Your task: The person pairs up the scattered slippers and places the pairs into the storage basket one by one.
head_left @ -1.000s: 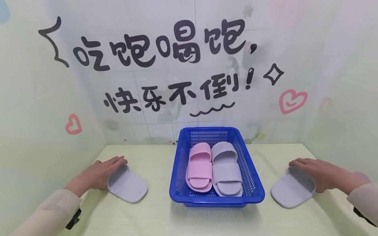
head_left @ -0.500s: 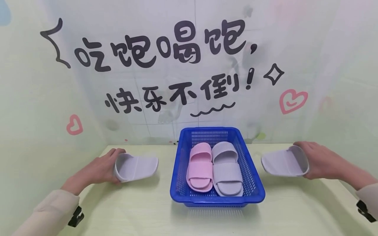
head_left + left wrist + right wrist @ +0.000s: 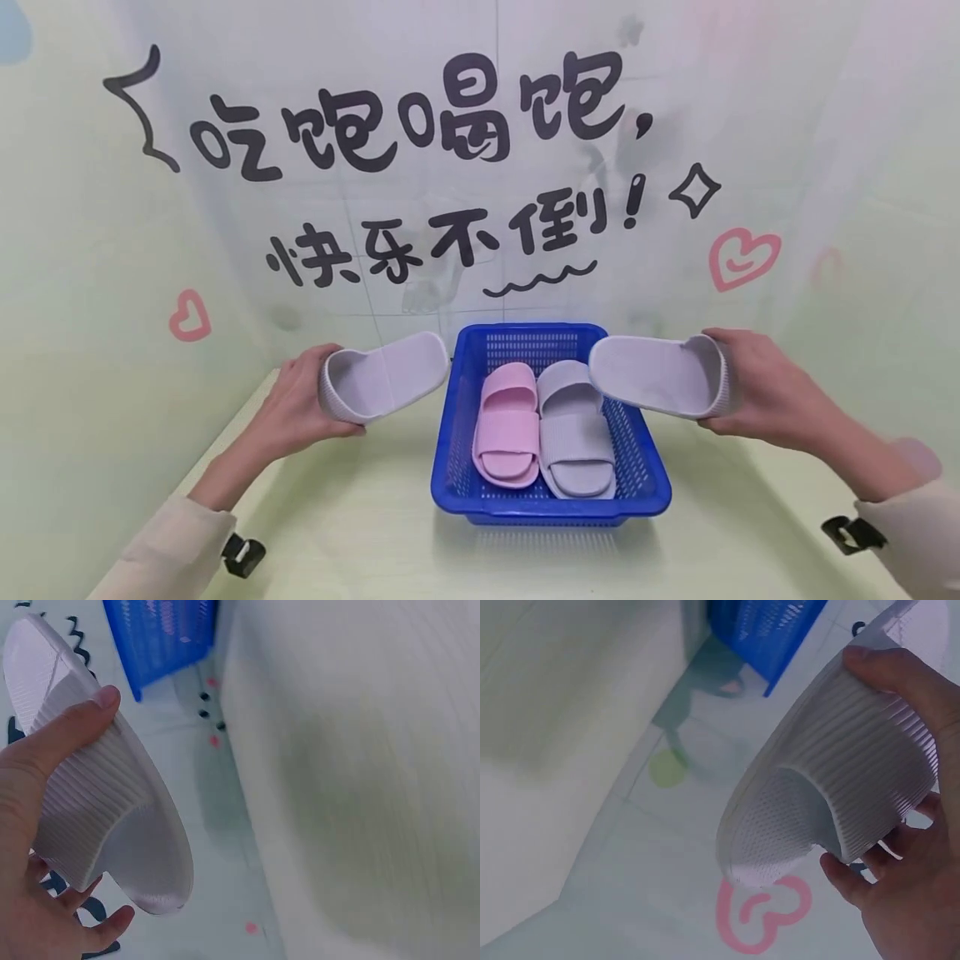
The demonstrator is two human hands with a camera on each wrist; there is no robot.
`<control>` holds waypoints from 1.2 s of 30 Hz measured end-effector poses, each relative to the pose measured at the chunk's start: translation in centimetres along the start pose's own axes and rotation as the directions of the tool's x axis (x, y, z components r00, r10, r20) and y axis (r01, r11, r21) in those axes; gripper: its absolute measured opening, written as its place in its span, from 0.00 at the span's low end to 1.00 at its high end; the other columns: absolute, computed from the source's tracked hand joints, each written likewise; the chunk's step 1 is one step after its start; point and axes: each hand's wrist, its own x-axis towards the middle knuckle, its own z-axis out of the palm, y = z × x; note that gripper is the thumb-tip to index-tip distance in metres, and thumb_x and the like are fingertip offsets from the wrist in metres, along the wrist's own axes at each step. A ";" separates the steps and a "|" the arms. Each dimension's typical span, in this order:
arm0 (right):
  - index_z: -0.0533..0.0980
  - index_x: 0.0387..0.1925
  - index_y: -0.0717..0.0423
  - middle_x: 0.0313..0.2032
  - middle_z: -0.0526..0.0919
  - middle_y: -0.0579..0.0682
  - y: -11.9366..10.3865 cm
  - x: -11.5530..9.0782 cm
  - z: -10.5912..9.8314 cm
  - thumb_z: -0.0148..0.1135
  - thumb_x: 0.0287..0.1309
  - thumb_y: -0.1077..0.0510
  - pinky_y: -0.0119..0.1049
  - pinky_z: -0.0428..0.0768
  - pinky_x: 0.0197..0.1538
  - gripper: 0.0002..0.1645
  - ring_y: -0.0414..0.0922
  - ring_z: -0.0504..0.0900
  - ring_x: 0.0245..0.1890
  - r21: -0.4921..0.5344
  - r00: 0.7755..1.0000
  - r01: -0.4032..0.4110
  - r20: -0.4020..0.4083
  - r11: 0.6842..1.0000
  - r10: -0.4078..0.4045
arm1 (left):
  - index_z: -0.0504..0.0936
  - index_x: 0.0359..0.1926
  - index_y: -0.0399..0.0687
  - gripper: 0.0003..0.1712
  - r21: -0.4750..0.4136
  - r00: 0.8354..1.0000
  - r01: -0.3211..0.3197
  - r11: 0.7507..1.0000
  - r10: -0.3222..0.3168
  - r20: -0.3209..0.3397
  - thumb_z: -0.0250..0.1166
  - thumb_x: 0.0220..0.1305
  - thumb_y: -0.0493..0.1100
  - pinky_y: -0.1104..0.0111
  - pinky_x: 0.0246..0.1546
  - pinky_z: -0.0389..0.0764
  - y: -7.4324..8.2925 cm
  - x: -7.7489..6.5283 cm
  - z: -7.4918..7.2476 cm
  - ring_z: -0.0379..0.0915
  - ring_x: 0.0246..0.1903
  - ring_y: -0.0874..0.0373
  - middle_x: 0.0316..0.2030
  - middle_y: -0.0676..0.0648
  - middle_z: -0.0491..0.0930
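Observation:
My left hand point(image 3: 300, 408) grips a light grey slipper point(image 3: 397, 371) by its ribbed strap, raised over the table left of the blue basket. In the left wrist view the thumb point(image 3: 82, 724) lies along the slipper's edge. On the other side, my right hand point(image 3: 765, 387) grips a matching grey slipper point(image 3: 648, 375) by the strap, its end overlapping the basket's right rim in the head view. The blue basket point(image 3: 551, 507) holds a pink slipper point(image 3: 508, 433) and a grey slipper point(image 3: 577, 442) side by side, both straps up.
The pale table point(image 3: 360, 525) extends around the basket. Behind it hangs a white backdrop point(image 3: 375, 200) with black lettering and pink hearts, and similar sheets enclose both sides. A black clip-like piece point(image 3: 243, 554) sits at my left sleeve.
Both hands have lifted the grey slippers off the table and brought them inward and up toward the basket. The basket and the slippers in it stay put.

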 end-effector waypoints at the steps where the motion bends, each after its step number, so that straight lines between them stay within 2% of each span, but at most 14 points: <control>1: 0.68 0.64 0.64 0.54 0.78 0.60 -0.4 0.1 0.1 0.92 0.18 0.51 0.55 0.82 0.39 0.66 0.56 0.74 0.50 -0.007 1.000 0.007 -0.011 1.000 -0.007 | 0.66 0.67 0.38 0.68 -0.019 1.000 0.002 1.000 -0.003 -0.007 0.91 0.21 0.51 0.53 0.46 0.74 0.5 0.1 0.2 0.69 0.51 0.43 0.56 0.38 0.77; 7: 0.66 0.69 0.59 0.57 0.76 0.62 -2.5 0.5 0.0 0.91 0.20 0.52 0.60 0.83 0.39 0.68 0.60 0.73 0.53 -0.051 0.999 -0.034 -0.031 0.998 0.032 | 0.65 0.70 0.40 0.70 -0.079 0.999 0.030 0.996 -0.032 -0.026 0.91 0.22 0.49 0.47 0.50 0.77 3.1 0.6 1.6 0.70 0.54 0.43 0.59 0.38 0.75; 13: 0.66 0.71 0.56 0.59 0.76 0.63 -4.7 0.9 0.1 0.90 0.20 0.54 0.64 0.83 0.41 0.68 0.63 0.71 0.57 -0.067 0.997 -0.060 -0.051 0.996 0.056 | 0.66 0.72 0.46 0.70 -0.104 0.997 0.057 0.993 -0.063 -0.055 0.92 0.23 0.49 0.43 0.50 0.79 5.8 0.7 2.6 0.70 0.57 0.42 0.62 0.40 0.74; 21: 0.67 0.71 0.55 0.60 0.76 0.64 -7.1 1.5 0.5 0.89 0.21 0.54 0.66 0.82 0.44 0.67 0.64 0.71 0.59 -0.096 0.995 -0.094 -0.036 0.991 0.091 | 0.67 0.72 0.58 0.68 -0.063 0.997 0.006 0.998 -0.011 -0.079 0.92 0.24 0.48 0.39 0.52 0.77 9.6 1.7 2.8 0.68 0.60 0.39 0.64 0.41 0.72; 29: 0.67 0.70 0.55 0.59 0.76 0.65 -7.6 2.0 0.6 0.89 0.22 0.53 0.69 0.78 0.49 0.66 0.67 0.71 0.59 -0.128 0.995 -0.092 -0.036 0.988 0.088 | 0.66 0.75 0.61 0.71 0.019 0.994 -0.026 0.999 0.028 -0.105 0.92 0.24 0.49 0.33 0.57 0.74 11.3 2.4 2.5 0.66 0.65 0.36 0.66 0.41 0.72; 36: 0.68 0.69 0.55 0.58 0.77 0.64 -7.8 2.1 1.2 0.89 0.19 0.53 0.70 0.74 0.55 0.67 0.66 0.71 0.59 -0.136 0.995 -0.088 -0.059 0.987 0.081 | 0.68 0.71 0.54 0.67 0.068 0.993 -0.028 0.997 0.035 -0.112 0.92 0.24 0.49 0.34 0.59 0.71 11.4 2.1 2.7 0.67 0.65 0.38 0.66 0.41 0.74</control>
